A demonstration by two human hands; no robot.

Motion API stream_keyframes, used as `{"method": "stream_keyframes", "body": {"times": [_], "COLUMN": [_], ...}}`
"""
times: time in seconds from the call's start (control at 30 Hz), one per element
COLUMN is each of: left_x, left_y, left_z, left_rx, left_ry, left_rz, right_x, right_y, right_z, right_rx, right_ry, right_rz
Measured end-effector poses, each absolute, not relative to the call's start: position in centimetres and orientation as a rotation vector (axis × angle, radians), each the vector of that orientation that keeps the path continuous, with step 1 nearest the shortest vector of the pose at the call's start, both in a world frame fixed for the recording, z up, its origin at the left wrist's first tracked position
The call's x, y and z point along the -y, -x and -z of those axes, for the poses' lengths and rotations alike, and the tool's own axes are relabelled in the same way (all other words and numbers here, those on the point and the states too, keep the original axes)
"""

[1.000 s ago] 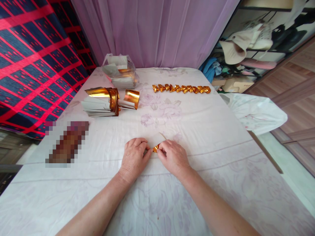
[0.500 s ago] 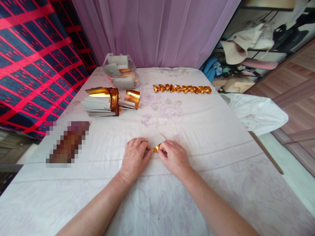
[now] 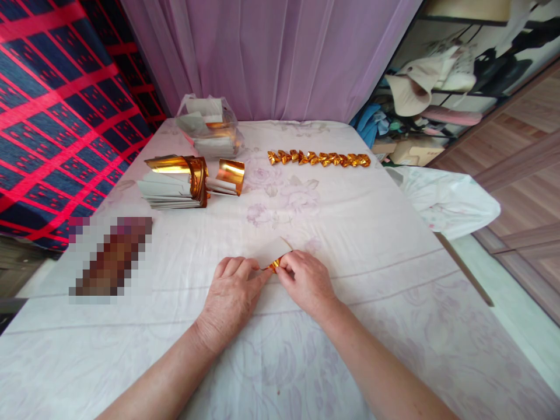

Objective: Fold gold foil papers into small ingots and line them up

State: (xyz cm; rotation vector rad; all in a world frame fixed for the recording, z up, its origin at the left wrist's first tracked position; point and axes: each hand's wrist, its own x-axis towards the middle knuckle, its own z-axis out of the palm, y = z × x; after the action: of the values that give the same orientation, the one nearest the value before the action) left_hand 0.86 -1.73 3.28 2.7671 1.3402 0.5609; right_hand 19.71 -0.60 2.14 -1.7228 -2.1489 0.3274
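Hands (image 3: pixel 266 286) on gold paper (image 3: pixel 275 258); foil stack (image 3: pixel 175 181), folded row (image 3: pixel 318 158) beyond

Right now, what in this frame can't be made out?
- Head view: gold paper, mostly hidden under the fingers of the left hand and right hand; fold shape unclear.
- Object on the sheet's left: pixelated.
- Plastic bag: contents too small.
- Shelf clutter: cut off by the edge.

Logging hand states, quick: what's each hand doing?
Left hand: pinching the gold paper.
Right hand: pinching the same paper.
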Motion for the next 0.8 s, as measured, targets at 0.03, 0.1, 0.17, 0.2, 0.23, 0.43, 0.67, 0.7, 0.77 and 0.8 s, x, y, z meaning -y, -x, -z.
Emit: {"method": "stream_keyframes", "body": {"times": [0.03, 0.1, 0.17, 0.2, 0.23, 0.43, 0.67, 0.7, 0.77, 0.8], "left_x": [1.68, 1.6, 1.6, 1.62, 1.65, 1.71, 1.78, 1.79, 1.77, 1.76], "left_y": [-0.91, -0.98, -0.99, -0.99, -0.98, -1.07, -1.25, -1.26, -1.26, -1.26], "left_z": [-3.34, -3.43, -3.49, -3.5, -3.5, -3.38, -3.47, -3.48, -3.48, -3.47], "left_rx": [-1.345, -1.347, -1.345, -1.345, -1.347, -1.362, -1.387, -1.388, -1.389, -1.391], "left_ry": [-2.764, -2.758, -2.748, -2.742, -2.735, -2.731, -2.74, -2.737, -2.731, -2.73], "left_rz": [-0.541, -0.516, -0.508, -0.507, -0.505, -0.453, -0.451, -0.452, -0.45, -0.452], "right_x": [0.6, 0.6, 0.59, 0.58, 0.57, 0.59, 0.67, 0.66, 0.65, 0.66], "right_y": [-19.71, -19.71, -19.71, -19.71, -19.72, -19.76, -20.03, -20.12, -20.26, -20.29], "right_z": [-2.16, -2.22, -2.28, -2.3, -2.33, -2.33, -2.12, -2.12, -2.16, -2.19], "right_rx": [2.15, 2.152, 2.148, 2.145, 2.143, 2.14, 2.112, 2.116, 2.125, 2.126], "right_ry": [1.723, 1.722, 1.725, 1.726, 1.725, 1.697, 1.656, 1.647, 1.634, 1.632], "right_rz": [-0.331, -0.34, -0.351, -0.356, -0.36, -0.357, -0.411, -0.429, -0.465, -0.477]}}
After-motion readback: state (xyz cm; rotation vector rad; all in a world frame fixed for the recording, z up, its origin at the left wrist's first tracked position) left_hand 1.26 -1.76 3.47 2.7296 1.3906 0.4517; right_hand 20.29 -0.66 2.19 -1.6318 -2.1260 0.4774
